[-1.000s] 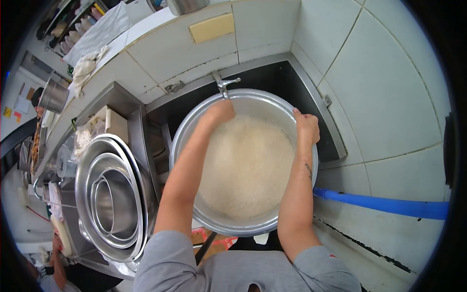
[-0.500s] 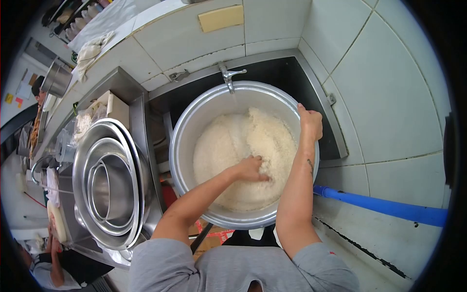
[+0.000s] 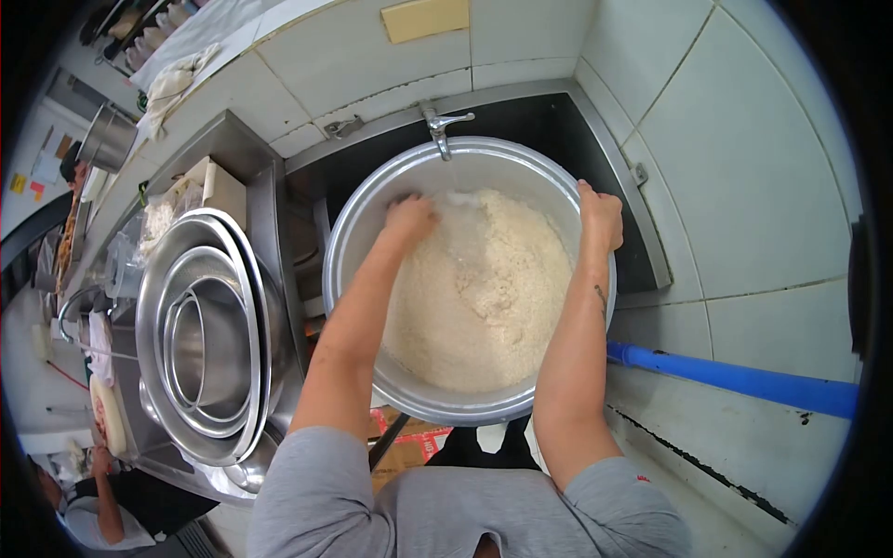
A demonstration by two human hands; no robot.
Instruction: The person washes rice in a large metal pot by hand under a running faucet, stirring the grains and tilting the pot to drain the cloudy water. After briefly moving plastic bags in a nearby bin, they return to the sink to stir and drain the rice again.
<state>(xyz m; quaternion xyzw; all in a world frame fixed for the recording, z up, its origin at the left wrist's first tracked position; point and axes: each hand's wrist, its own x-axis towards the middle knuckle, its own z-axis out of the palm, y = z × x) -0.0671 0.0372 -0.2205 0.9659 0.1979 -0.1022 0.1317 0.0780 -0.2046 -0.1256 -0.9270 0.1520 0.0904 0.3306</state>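
Observation:
A large round metal pot [image 3: 420, 402] sits in the sink, filled with pale rice [image 3: 521, 279] and cloudy water [image 3: 423, 298]. My left hand [image 3: 412, 220] is inside the pot at its far left, touching the contents close to the wall. Its fingers are blurred and partly hidden, so their closing cannot be made out. On the right side, my right hand [image 3: 601, 219] is closed over the pot's rim. The tap [image 3: 441, 130] stands above the far rim, with a thin stream of water falling from it into the pot.
Nested steel bowls [image 3: 200, 344] stand on the counter at left, beside a light-coloured bin [image 3: 223, 191]. A blue pipe [image 3: 735, 375] runs right from beside the pot. Tiled walls [image 3: 744, 186] close in the back and right. Another person [image 3: 102, 511] is at lower left.
My left hand has moved from the middle of the rice to the far left wall of the pot. A hollow shows in the rice near the centre. My right hand stays on the rim.

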